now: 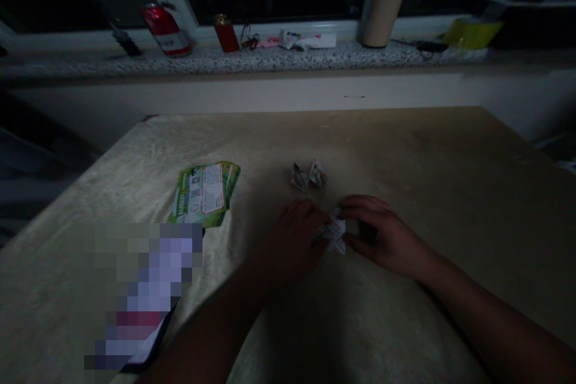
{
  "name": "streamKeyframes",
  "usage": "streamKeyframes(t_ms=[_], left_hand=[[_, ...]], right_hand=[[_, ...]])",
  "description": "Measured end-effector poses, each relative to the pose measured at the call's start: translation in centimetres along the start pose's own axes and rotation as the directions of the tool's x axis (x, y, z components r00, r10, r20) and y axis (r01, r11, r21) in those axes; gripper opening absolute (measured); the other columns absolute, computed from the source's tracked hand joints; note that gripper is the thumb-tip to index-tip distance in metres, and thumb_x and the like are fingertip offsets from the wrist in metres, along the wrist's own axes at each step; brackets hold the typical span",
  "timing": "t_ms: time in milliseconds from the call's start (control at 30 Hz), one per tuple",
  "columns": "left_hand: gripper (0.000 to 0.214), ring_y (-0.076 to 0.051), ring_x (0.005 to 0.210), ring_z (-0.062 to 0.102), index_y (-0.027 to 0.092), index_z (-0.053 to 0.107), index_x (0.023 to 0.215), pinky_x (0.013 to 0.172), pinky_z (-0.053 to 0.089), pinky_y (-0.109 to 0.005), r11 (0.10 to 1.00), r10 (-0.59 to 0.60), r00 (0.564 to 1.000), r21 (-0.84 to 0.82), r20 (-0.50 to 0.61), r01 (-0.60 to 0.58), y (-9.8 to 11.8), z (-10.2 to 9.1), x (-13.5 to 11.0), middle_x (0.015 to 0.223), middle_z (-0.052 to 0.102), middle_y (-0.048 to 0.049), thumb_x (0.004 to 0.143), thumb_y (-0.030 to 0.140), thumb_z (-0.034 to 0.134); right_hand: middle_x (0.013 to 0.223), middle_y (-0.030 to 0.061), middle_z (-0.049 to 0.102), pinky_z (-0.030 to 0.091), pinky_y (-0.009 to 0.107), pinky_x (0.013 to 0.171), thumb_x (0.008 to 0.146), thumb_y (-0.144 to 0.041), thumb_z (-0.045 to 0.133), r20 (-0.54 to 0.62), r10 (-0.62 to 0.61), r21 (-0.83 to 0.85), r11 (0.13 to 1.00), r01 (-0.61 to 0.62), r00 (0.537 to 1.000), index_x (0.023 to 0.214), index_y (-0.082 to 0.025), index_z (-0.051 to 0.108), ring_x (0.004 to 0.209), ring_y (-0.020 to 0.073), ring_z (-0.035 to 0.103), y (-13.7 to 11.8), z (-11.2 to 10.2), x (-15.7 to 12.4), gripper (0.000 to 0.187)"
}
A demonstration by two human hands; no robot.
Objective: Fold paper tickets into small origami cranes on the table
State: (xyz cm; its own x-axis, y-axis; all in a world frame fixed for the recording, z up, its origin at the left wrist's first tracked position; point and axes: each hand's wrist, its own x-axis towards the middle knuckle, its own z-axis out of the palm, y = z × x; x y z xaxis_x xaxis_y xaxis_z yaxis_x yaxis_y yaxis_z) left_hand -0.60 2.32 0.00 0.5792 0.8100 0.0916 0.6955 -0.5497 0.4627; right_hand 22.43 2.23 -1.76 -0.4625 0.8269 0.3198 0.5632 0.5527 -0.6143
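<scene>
A small folded paper (335, 234) with a printed pattern lies on the table between my two hands. My left hand (299, 231) has its fingers closed at the paper's left side. From the right, my right hand (378, 231) reaches it with thumb and fingers curved, the tips at the paper's right edge. Just beyond my hands sits a folded paper piece (309, 176) with raised points and printed faces. The light is dim, so the paper's finer folds do not show.
Green printed leaflets (202, 192) lie stacked to the left. Nearer me is a phone (153, 294) with its screen blurred out. A granite sill (270, 63) behind the table (405, 150) carries a red can (165, 30), a red lighter (226, 33) and a cardboard tube (387, 0).
</scene>
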Motion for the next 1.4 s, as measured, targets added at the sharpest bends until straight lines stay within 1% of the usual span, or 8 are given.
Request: streamKeyframes(t_ms=[133,367,567,667,867,1200,1300,1400], left_hand=[[0.012,-0.027,0.108,0.056,0.02,0.069,0.105,0.096,0.044,-0.042,0.999,0.033,0.999,0.024,0.033,-0.034,0.4,-0.1,0.0,0.11,0.063,-0.0071,0.095,0.022,0.062],[0.021,-0.029,0.112,0.055,0.017,0.063,0.115,0.098,0.045,-0.045,0.999,-0.013,0.999,0.033,0.034,0.012,0.6,0.2,-0.2,0.118,0.063,-0.0102,0.095,0.025,0.06],[0.035,-0.03,0.118,0.054,0.018,0.055,0.126,0.103,0.044,-0.047,0.996,-0.084,0.996,0.032,0.031,0.083,0.3,0.5,0.1,0.126,0.06,-0.0116,0.093,0.029,0.062],[0.034,-0.03,0.121,0.053,0.021,0.056,0.125,0.105,0.043,-0.047,0.997,-0.075,0.995,0.04,0.062,0.073,0.3,0.3,0.3,0.129,0.059,-0.0105,0.093,0.029,0.061],[0.031,-0.031,0.124,0.051,0.019,0.059,0.122,0.107,0.043,-0.047,0.997,-0.055,0.996,0.06,0.075,0.051,0.3,0.2,0.4,0.13,0.058,-0.012,0.093,0.027,0.059],[0.039,-0.033,0.126,0.05,0.015,0.057,0.13,0.108,0.041,-0.05,0.995,-0.073,0.994,0.07,0.086,0.067,0.6,0.1,0.5,0.133,0.058,-0.0143,0.092,0.025,0.059],[0.039,-0.033,0.126,0.05,0.016,0.056,0.131,0.108,0.041,-0.049,0.996,-0.075,0.995,0.062,0.074,0.07,0.5,0.1,0.4,0.133,0.057,-0.0139,0.093,0.025,0.058],[0.036,-0.031,0.124,0.052,0.019,0.056,0.127,0.107,0.041,-0.048,0.998,-0.062,0.997,0.036,0.053,0.06,0.2,0.3,0.3,0.13,0.059,-0.0116,0.092,0.026,0.06]], right_hand=[[0.128,0.0105,0.068,0.046,0.05,0.106,0.078,-0.023,0.08,0.022,0.031,-0.067,0.997,-0.03,0.999,0.121,-0.024,0.067,0.122,0.0303,0.062,0.0,0.0,-0.2,0.044],[0.115,0.009,0.072,0.05,0.047,0.097,0.075,-0.02,0.08,-0.037,0.13,-0.034,0.991,-0.131,0.991,0.12,-0.023,0.063,0.109,0.0283,0.066,-0.6,0.3,-0.1,0.048],[0.103,0.0052,0.071,0.049,0.045,0.095,0.073,-0.015,0.079,-0.018,0.134,-0.014,0.991,-0.135,0.991,0.125,-0.025,0.061,0.103,0.0267,0.064,-0.7,0.5,-0.2,0.056],[0.099,0.0051,0.072,0.05,0.045,0.093,0.076,-0.014,0.078,-0.029,0.149,0.009,0.989,-0.149,0.988,0.125,-0.024,0.061,0.101,0.0265,0.065,-0.4,0.6,-0.1,0.053],[0.088,0.0029,0.073,0.051,0.046,0.092,0.083,-0.016,0.072,-0.09,0.156,0.04,0.987,-0.153,0.984,0.121,-0.025,0.064,0.091,0.0248,0.069,0.2,1.1,0.4,0.04],[0.092,0.0049,0.078,0.052,0.043,0.085,0.088,-0.017,0.065,-0.194,0.161,-0.088,0.98,-0.181,0.968,0.113,-0.022,0.07,0.086,0.0245,0.07,0.7,1.9,1.7,0.025],[0.096,0.0058,0.079,0.052,0.044,0.088,0.09,-0.018,0.063,-0.208,0.166,-0.086,0.979,-0.187,0.964,0.116,-0.022,0.069,0.089,0.0254,0.07,0.7,1.7,1.6,0.027],[0.099,0.0054,0.079,0.05,0.046,0.093,0.09,-0.018,0.063,-0.187,0.172,-0.019,0.984,-0.179,0.967,0.124,-0.023,0.063,0.095,0.0258,0.071,0.4,1.4,1.2,0.034]])
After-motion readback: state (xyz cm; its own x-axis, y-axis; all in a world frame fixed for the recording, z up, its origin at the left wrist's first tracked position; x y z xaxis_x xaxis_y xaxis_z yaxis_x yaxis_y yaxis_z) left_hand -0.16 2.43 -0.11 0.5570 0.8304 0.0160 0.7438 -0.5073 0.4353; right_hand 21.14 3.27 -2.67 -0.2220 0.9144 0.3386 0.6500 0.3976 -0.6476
